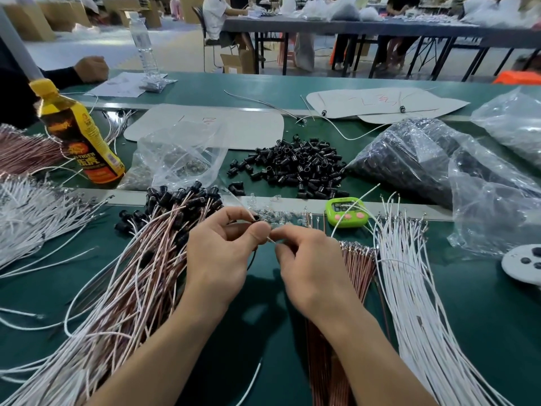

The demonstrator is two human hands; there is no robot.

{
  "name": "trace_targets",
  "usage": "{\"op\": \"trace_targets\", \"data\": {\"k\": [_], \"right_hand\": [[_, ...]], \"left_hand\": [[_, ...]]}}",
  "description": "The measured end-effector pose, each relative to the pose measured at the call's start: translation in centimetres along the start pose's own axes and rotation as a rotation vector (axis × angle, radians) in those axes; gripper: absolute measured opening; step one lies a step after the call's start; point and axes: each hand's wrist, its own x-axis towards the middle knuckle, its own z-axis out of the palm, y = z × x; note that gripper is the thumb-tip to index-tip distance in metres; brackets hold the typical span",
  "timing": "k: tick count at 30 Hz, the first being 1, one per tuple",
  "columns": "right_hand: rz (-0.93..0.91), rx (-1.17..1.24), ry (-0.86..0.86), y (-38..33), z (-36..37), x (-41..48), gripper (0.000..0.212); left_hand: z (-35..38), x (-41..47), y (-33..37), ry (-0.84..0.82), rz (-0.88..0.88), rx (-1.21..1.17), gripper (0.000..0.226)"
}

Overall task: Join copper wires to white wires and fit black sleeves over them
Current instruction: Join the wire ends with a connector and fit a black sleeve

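Note:
My left hand (222,253) pinches a small black sleeve (256,218) between thumb and fingers above the green table. My right hand (307,265) pinches a thin wire end (270,239) just right of that sleeve, and the wire points toward it. A heap of joined copper-and-white wires with black sleeves (140,259) lies on the left. Loose copper wires (358,259) lie under my right wrist, with loose white wires (409,273) to their right. Loose black sleeves (295,165) are piled farther back.
A yellow drink bottle (79,133) stands at left beside an open plastic bag (178,153). A green timer (347,212) sits behind my right hand. Large plastic bags of dark parts (424,162) fill the right. Another person's hand (92,68) rests at far left.

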Motion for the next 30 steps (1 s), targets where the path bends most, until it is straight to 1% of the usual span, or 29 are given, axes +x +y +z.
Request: {"op": "trace_targets", "data": {"k": [3,7,10,14,16,20,21,23,27,30], "right_hand": [[-0.009,-0.023,-0.006,0.1,0.2,-0.1,0.021],[0.01,-0.091,-0.023,0.6,0.3,-0.1,0.017],[0.01,-0.07,-0.004,0.6,0.4,-0.1,0.016],[0.013,-0.09,-0.046,0.7,0.7,-0.2,0.013],[-0.003,-0.093,-0.031,0.7,0.6,-0.2,0.012],[-0.113,0.033,0.032,0.3,0.0,-0.4,0.023],[-0.135,0.091,0.042,0.2,-0.1,-0.4,0.02],[-0.156,0.196,0.047,0.1,-0.1,-0.4,0.005],[-0.144,0.209,0.059,0.3,0.2,-0.5,0.015],[-0.107,0.226,0.071,0.4,0.3,-0.5,0.014]], "left_hand": [[0.3,-0.4,0.1,-0.039,0.043,-0.005,0.022],[0.3,-0.5,0.4,-0.033,0.052,-0.059,0.02],[0.5,-0.7,0.7,-0.034,0.056,-0.111,0.021],[0.4,-0.8,1.2,-0.07,0.119,-0.157,0.019],[0.3,-0.8,1.4,-0.095,0.148,-0.156,0.017],[0.3,-1.0,1.6,-0.137,0.191,-0.163,0.017],[0.3,-1.1,1.6,-0.136,0.19,-0.167,0.02],[0.3,-1.1,1.5,-0.122,0.195,-0.134,0.026],[0.3,-1.2,1.3,-0.118,0.229,-0.03,0.028],[0.4,-1.4,1.3,-0.127,0.228,-0.002,0.027]]}}
